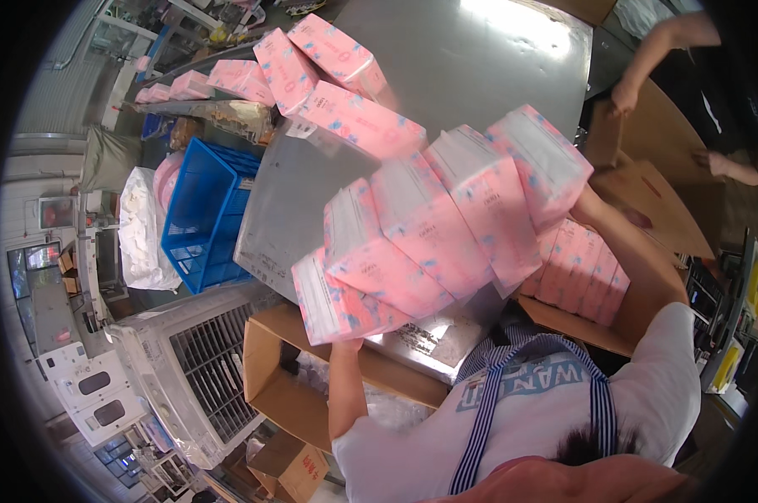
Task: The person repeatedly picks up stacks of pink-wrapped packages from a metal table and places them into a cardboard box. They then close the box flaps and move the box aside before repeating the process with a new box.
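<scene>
A row of several pink, soft-wrapped tissue packs (433, 230) with blue flecks is squeezed between my two hands, lifted over the metal table (454, 63). My left hand (348, 344) presses the row's near-left end, its fingers mostly hidden under the last pack. At the far-right end my right hand (587, 204) grips the other side, with its fingers largely behind the end pack. Beyond the row, loose pink tissue packs (366, 121) lie on the table.
A cardboard box of pink packs (584, 272) stands at the right. Another person's hand (625, 96) holds a cardboard box (660, 201). An open carton (266, 369) with clear plastic sits near my left arm. A blue crate (203, 218) and a conveyor (220, 113) are at the left.
</scene>
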`<state>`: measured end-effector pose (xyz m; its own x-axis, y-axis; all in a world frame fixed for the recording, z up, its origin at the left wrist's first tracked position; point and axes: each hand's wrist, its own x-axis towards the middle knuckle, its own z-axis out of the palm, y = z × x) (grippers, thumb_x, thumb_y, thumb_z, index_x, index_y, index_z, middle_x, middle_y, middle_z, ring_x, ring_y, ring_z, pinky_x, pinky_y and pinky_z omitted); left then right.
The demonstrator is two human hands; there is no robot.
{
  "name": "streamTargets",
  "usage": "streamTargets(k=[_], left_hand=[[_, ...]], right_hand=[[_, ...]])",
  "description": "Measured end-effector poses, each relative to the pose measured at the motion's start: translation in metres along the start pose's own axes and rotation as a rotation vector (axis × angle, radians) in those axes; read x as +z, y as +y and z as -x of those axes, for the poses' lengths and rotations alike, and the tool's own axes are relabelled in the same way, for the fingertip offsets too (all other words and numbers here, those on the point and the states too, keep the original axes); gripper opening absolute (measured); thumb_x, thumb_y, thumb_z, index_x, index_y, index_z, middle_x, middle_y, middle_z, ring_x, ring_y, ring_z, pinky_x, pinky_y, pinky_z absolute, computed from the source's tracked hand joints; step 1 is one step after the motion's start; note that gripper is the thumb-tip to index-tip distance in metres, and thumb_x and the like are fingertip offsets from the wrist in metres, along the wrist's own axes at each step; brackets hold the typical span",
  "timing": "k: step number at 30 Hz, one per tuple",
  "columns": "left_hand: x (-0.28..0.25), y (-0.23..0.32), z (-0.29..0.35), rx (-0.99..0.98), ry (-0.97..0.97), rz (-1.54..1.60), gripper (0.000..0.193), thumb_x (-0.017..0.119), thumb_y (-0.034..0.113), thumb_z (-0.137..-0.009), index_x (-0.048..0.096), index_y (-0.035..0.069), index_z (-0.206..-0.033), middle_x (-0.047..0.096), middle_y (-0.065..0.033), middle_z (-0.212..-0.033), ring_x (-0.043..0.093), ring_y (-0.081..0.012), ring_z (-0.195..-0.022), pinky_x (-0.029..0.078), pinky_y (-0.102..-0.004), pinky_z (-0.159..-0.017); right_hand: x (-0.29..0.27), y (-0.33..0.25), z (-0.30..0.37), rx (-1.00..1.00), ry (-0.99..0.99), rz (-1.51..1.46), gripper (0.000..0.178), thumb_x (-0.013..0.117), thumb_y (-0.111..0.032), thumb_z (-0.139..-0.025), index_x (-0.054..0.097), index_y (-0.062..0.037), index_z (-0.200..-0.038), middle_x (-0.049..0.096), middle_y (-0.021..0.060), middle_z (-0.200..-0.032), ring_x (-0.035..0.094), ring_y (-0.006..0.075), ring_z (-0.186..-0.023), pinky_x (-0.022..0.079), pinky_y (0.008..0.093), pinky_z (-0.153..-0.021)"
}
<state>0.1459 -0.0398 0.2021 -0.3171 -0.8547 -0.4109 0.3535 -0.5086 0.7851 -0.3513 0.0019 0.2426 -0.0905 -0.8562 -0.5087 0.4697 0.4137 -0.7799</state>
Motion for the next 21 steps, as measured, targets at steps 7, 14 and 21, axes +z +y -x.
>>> streamTargets(k=[7, 14, 21], left_hand=[[0.059, 0.037, -0.012, -0.080, -0.044, -0.134, 0.066, 0.043, 0.051, -0.092, 0.030, 0.009, -0.141, 0.037, -0.0094, -0.140, 0.039, -0.0250, -0.126, 0.037, -0.0429, -0.102], [0.196, -0.012, -0.025, -0.340, -0.288, -0.269, 0.061, 0.043, 0.049, -0.093, 0.037, 0.007, -0.136, 0.047, -0.0100, -0.132, 0.048, -0.0249, -0.117, 0.043, -0.0428, -0.097], [0.289, -0.189, -0.047, -0.809, -0.369, -0.322, 0.057, 0.041, 0.050, -0.094, 0.046, 0.006, -0.130, 0.056, -0.0109, -0.124, 0.056, -0.0257, -0.110, 0.046, -0.0432, -0.094]], right_hand=[[-0.039, 0.007, 0.081, -0.157, 0.064, -0.027, 0.061, 0.049, -0.043, -0.093, 0.035, -0.0049, -0.139, 0.047, 0.0126, -0.134, 0.051, 0.0223, -0.118, 0.044, 0.0380, -0.098], [-0.128, 0.027, 0.286, -0.326, 0.398, -0.062, 0.062, 0.049, -0.044, -0.092, 0.035, -0.0052, -0.139, 0.047, 0.0127, -0.135, 0.051, 0.0227, -0.118, 0.044, 0.0385, -0.098], [-0.242, 0.210, 0.378, -0.167, 0.791, -0.377, 0.070, 0.046, -0.054, -0.091, 0.037, -0.0009, -0.134, 0.048, 0.0118, -0.130, 0.052, 0.0245, -0.116, 0.046, 0.0410, -0.095]])
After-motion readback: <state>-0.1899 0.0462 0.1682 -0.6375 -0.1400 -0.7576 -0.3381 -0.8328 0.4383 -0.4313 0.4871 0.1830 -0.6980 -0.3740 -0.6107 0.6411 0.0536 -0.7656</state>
